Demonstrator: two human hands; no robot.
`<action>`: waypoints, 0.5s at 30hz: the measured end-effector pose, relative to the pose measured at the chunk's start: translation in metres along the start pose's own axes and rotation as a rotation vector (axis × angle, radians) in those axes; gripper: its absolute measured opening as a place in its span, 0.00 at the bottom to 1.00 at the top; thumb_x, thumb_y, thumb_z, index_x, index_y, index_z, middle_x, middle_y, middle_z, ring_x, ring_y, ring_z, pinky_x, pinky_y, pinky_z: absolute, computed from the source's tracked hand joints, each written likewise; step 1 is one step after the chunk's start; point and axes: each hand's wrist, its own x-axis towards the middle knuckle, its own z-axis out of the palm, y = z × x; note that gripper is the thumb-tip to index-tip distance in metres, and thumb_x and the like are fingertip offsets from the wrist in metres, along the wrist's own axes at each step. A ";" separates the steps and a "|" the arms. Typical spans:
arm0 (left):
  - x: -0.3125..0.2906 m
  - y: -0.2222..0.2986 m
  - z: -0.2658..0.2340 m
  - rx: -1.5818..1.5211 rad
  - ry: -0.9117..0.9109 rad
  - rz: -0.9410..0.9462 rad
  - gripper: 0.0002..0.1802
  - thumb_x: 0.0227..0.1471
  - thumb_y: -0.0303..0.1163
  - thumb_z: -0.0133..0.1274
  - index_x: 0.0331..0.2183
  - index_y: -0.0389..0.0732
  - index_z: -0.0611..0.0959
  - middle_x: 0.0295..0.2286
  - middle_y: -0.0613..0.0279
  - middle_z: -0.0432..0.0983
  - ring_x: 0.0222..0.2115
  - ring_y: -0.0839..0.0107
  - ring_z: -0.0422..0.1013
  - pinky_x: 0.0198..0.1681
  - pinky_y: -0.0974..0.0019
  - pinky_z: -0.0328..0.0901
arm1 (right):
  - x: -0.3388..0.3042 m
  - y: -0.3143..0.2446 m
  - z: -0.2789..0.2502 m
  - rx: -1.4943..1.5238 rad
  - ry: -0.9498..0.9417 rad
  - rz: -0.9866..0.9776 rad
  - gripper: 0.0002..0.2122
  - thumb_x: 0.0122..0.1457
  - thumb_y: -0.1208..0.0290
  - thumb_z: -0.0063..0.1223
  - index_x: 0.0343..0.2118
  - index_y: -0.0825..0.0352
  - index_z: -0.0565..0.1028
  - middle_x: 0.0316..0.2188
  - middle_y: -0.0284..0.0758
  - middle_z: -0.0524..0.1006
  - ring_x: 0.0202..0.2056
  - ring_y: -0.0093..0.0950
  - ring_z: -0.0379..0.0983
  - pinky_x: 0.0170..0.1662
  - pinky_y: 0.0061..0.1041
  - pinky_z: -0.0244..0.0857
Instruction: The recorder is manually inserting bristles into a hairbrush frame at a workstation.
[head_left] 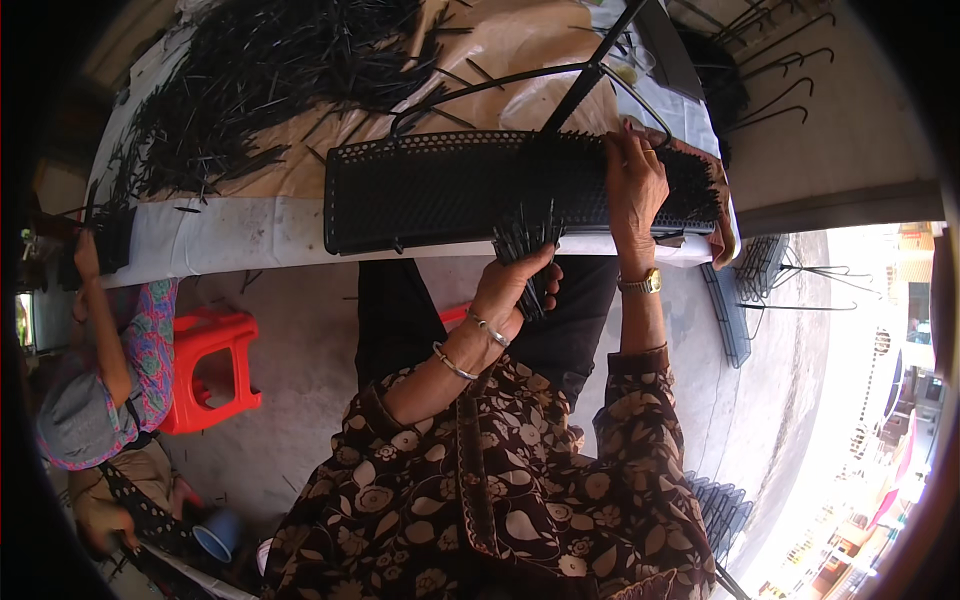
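A bundle of thin, pointed black strips [523, 230] sits in my left hand [510, 283], which is closed around it just in front of a long black perforated panel [430, 192]. My right hand [637, 190] reaches over the right part of that panel. Its fingers are bent and pinched at the far edge; what is between them is too small to make out. Strips stand densely in the panel's holes at the right end, while rows of bare holes show at the left. A black metal frame [500, 76] rises behind the panel.
A large heap of loose black strips [270, 80] covers the table's far left, on brown sheeting [290, 150]. To the left, a co-worker [110, 400] is near a red plastic stool [212, 370] and a blue bucket [214, 536]. Black wire racks [730, 315] lie on the right floor.
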 end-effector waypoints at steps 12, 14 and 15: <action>-0.002 0.003 0.001 0.014 -0.011 0.030 0.11 0.49 0.37 0.59 0.30 0.40 0.79 0.22 0.62 0.76 0.20 0.73 0.71 0.20 0.68 0.63 | -0.004 -0.001 -0.007 -0.204 -0.114 0.079 0.09 0.52 0.62 0.57 0.36 0.57 0.79 0.35 0.34 0.73 0.36 0.35 0.72 0.35 0.31 0.67; -0.002 0.003 0.000 0.029 -0.020 0.047 0.11 0.49 0.37 0.59 0.30 0.40 0.79 0.22 0.61 0.76 0.20 0.73 0.71 0.19 0.68 0.63 | -0.007 -0.010 -0.016 -0.114 -0.098 0.087 0.10 0.53 0.63 0.57 0.36 0.59 0.79 0.33 0.36 0.74 0.35 0.35 0.72 0.35 0.31 0.66; -0.002 0.003 0.000 0.030 -0.022 0.046 0.11 0.49 0.37 0.59 0.30 0.40 0.79 0.22 0.61 0.76 0.20 0.73 0.71 0.19 0.68 0.63 | -0.009 -0.017 -0.025 -0.030 -0.082 0.094 0.11 0.53 0.63 0.56 0.37 0.61 0.78 0.32 0.38 0.74 0.34 0.35 0.72 0.35 0.31 0.65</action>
